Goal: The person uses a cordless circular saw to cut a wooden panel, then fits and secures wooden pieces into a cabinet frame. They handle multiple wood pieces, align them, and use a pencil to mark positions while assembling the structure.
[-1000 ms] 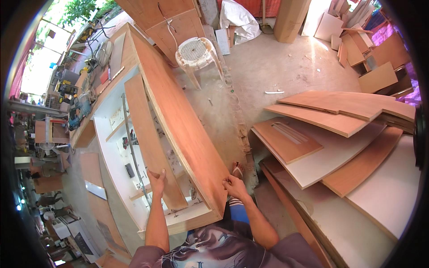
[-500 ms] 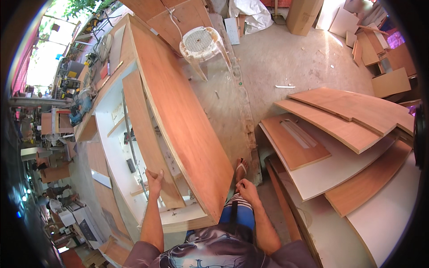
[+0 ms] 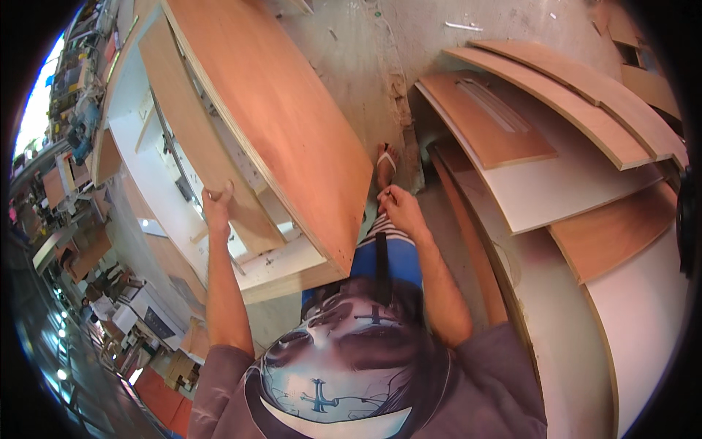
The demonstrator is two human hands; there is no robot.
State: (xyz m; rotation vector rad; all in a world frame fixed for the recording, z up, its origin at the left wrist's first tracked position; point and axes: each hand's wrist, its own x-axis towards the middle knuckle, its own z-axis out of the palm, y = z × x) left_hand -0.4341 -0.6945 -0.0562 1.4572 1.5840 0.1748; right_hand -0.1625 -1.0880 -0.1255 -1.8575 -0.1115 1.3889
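The cabinet side (image 3: 281, 124) is showing warm orange-brown; its inside (image 3: 130, 113) is looking white; the plank (image 3: 199, 132) is wearing a duller tan; the shorts (image 3: 401, 260) are pairing blue with dark-and-white stripes; the shirt (image 3: 344, 362) is mixing mauve-grey with dark crosses; the sandal strap (image 3: 387, 156) is showing white.

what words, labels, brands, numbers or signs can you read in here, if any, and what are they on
None can be read.
Shirt: printed artwork with cross shapes, no legible lettering.
Narrow board by the left hand, and the wide panel beside it: no readable marks.
Stacked boards on the right: nothing legible.
Clutter on the left: too small and blurred to tell.
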